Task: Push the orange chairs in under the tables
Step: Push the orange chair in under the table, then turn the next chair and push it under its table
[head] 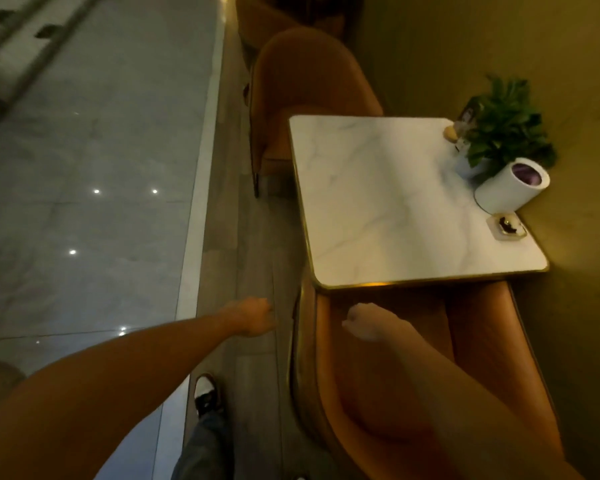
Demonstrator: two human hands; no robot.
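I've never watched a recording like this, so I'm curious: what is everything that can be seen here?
table: one, white marble top with gold edge, against the wall on the right.
orange chairs: two, near chair at the table's near edge, far chair at its far edge.
plant: one, green, back right corner of the table.
white cylinder: one, purple inside, beside the plant.
small tray: one, pale, dark contents, right edge of the table.
card stand: one, left of the plant, blurred.
shoe: one, black and white, on the floor.
left hand: closed, over the floor, holding nothing.
right hand: closed, over the near chair, contact unclear.
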